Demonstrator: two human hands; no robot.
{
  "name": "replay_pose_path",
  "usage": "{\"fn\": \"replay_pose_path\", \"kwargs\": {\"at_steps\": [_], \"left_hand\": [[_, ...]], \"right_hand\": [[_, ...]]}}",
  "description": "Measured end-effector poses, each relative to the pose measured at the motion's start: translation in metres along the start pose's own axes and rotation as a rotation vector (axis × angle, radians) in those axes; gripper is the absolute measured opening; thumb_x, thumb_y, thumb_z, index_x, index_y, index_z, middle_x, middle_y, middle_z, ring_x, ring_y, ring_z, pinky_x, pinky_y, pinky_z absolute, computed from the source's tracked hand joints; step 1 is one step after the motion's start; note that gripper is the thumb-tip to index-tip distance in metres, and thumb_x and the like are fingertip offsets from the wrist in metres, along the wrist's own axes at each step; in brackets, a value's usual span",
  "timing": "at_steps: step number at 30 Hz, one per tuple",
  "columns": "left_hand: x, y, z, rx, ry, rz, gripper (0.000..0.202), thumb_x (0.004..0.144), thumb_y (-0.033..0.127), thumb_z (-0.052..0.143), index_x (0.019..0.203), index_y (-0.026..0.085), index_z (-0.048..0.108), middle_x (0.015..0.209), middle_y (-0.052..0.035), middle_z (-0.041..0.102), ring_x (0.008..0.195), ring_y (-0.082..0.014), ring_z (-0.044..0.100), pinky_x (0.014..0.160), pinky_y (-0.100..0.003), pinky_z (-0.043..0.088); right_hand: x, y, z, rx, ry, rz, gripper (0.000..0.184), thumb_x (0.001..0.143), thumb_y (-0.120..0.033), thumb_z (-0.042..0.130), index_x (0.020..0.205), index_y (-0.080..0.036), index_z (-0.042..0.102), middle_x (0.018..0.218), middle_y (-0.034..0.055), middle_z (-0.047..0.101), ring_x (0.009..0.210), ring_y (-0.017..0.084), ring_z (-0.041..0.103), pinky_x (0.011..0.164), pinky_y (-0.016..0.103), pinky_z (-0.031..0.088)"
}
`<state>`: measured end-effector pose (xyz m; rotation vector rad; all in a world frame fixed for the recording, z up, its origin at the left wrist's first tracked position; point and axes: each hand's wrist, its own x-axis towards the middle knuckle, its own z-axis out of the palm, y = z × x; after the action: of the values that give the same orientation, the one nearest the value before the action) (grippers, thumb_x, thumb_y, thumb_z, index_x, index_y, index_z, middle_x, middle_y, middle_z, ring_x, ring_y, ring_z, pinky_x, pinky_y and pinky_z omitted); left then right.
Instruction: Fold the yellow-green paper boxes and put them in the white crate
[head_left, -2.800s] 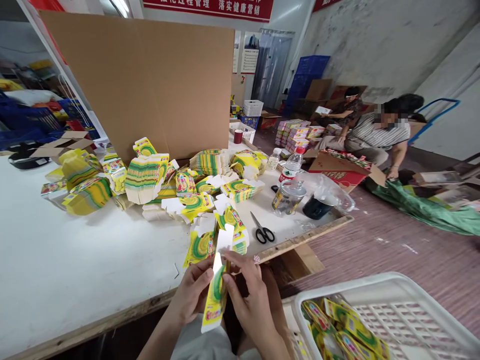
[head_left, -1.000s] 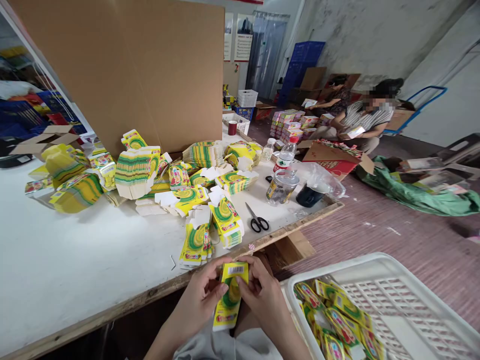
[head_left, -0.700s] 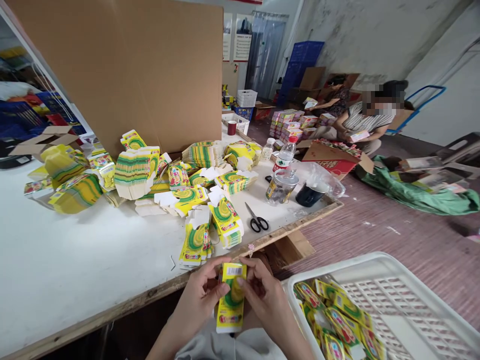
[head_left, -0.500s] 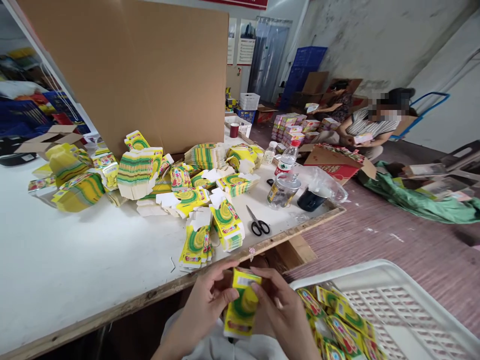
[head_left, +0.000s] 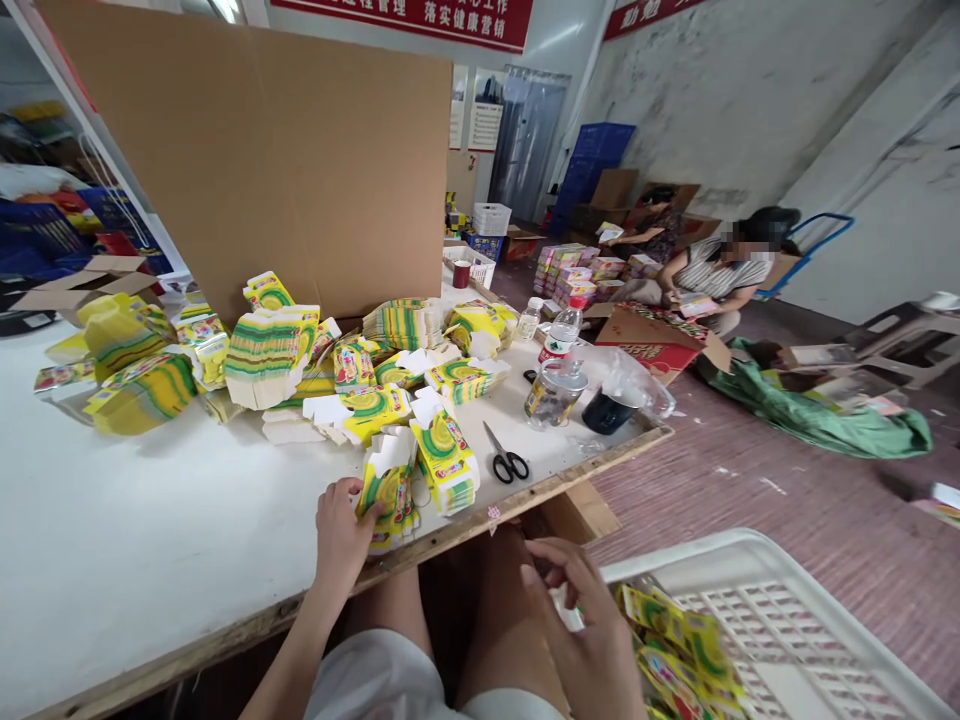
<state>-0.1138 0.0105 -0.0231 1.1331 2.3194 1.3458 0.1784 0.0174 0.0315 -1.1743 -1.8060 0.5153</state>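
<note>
My left hand (head_left: 339, 527) rests on the white table (head_left: 150, 540) near its front edge, its fingers pinching the left side of a small stack of flat yellow-green cartons (head_left: 388, 492). A second such stack (head_left: 445, 461) lies just to the right of it. My right hand (head_left: 581, 610) hangs over my lap beside the white plastic crate (head_left: 757, 580), fingers loosely curled and apart, holding nothing. Folded yellow cartons (head_left: 679, 650) lie in the crate's near left corner, right by that hand.
Many more flat cartons (head_left: 277, 345) are heaped against a tall brown cardboard sheet (head_left: 285, 150). Black scissors (head_left: 506, 462), a jar (head_left: 552, 392), a bottle (head_left: 562, 332) and a dark cup (head_left: 604, 412) stand at the table's right end. Two people (head_left: 712, 270) sit on the floor among boxes.
The folded carton held in both hands is gone from them. My right hand has swung toward the crate and is empty. My left hand has reached up to the carton stack on the table.
</note>
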Motion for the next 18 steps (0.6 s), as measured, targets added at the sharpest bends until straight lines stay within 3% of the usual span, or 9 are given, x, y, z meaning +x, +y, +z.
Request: {"fn": "replay_pose_path", "kwargs": {"at_steps": [4, 6, 10, 12, 18], "left_hand": [[-0.017, 0.017, -0.021, -0.138, 0.010, 0.010, 0.023, 0.083, 0.046, 0.059, 0.084, 0.023, 0.054, 0.072, -0.0004, 0.060, 0.067, -0.0231, 0.061, 0.065, -0.034, 0.052], [-0.035, 0.032, -0.030, -0.205, -0.015, 0.024, 0.026, 0.085, 0.049, 0.060, 0.089, 0.023, 0.057, 0.076, -0.0006, 0.064, 0.069, -0.0217, 0.065, 0.063, -0.030, 0.054], [-0.072, 0.062, -0.035, -0.472, -0.257, 0.033, 0.026, 0.080, 0.044, 0.074, 0.089, 0.020, 0.068, 0.080, -0.0031, 0.073, 0.070, -0.0209, 0.070, 0.064, -0.025, 0.057], [-0.084, 0.072, -0.031, -0.582, -0.286, 0.001, 0.024, 0.079, 0.042, 0.077, 0.086, 0.020, 0.070, 0.077, -0.0027, 0.072, 0.069, -0.0199, 0.069, 0.065, -0.023, 0.056], [-0.098, 0.082, -0.016, -0.779, -0.334, -0.089, 0.025, 0.080, 0.044, 0.077, 0.081, 0.020, 0.071, 0.071, 0.0003, 0.066, 0.065, -0.0152, 0.060, 0.061, -0.020, 0.049]], "right_hand": [[0.000, -0.028, 0.024, 0.182, -0.039, -0.031, 0.014, 0.097, -0.021, 0.057, 0.105, -0.026, 0.067, 0.096, 0.0046, 0.071, 0.075, 0.017, 0.067, 0.063, 0.025, 0.055], [-0.001, -0.038, 0.032, 0.196, -0.070, -0.125, 0.023, 0.096, -0.014, 0.055, 0.112, -0.027, 0.066, 0.107, 0.0059, 0.073, 0.093, 0.019, 0.071, 0.075, 0.026, 0.058], [-0.003, -0.050, 0.048, 0.094, -0.152, -0.316, 0.054, 0.090, -0.006, 0.056, 0.141, -0.024, 0.051, 0.138, 0.0114, 0.063, 0.128, 0.025, 0.059, 0.104, 0.037, 0.051], [-0.004, -0.052, 0.053, 0.106, -0.161, -0.304, 0.055, 0.090, -0.006, 0.055, 0.141, -0.024, 0.050, 0.135, 0.0112, 0.064, 0.126, 0.024, 0.060, 0.103, 0.036, 0.052], [-0.006, -0.051, 0.052, 0.304, -0.089, -0.136, 0.031, 0.091, -0.014, 0.058, 0.119, -0.027, 0.059, 0.105, 0.0062, 0.068, 0.096, 0.021, 0.069, 0.084, 0.028, 0.057]]}}
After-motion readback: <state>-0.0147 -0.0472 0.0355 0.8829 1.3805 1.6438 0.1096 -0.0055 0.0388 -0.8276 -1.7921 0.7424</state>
